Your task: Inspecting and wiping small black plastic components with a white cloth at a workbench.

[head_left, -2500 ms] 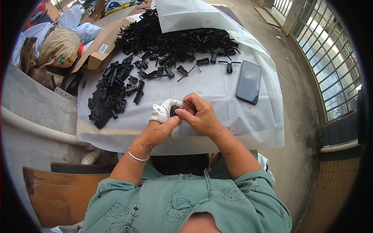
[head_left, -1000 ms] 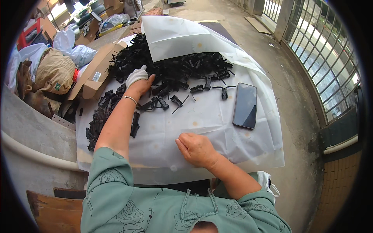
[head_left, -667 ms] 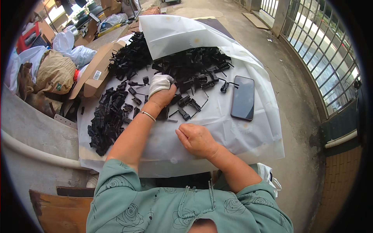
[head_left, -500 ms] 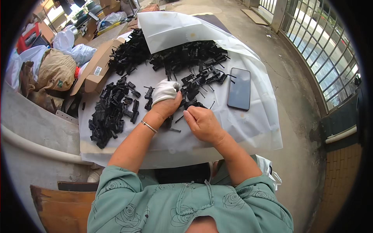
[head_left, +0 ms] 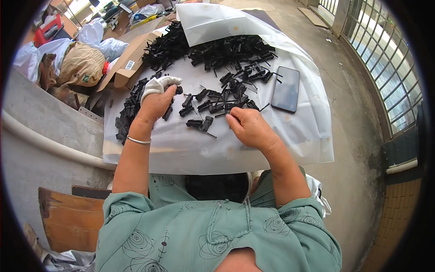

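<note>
My left hand (head_left: 156,105) is over the right edge of a pile of black plastic parts (head_left: 131,105). White cloth (head_left: 156,85) covers its curled fingers, and the bare thumb presses against them. A small black part shows by the fingertips; whether they grip it is hidden. My right hand (head_left: 251,129) is closed in a pinch at the near edge of a loose group of black parts (head_left: 232,90). A thin dark pin (head_left: 219,115) shows beside its fingertips; what is inside the fingers is hidden. Between the hands lie black parts with thin pins (head_left: 201,124).
White sheeting (head_left: 272,152) covers the table, its far part folded over a big heap of black parts (head_left: 235,49). A phone (head_left: 285,89) lies at the right. An opened cardboard box (head_left: 124,75) and bags (head_left: 84,63) are at the left; a barred gate (head_left: 389,68) is far right.
My left hand has moved left from the middle to the left pile. The right hand stays low beside the loose parts, fingers still pinched. The whole view has shifted slightly.
</note>
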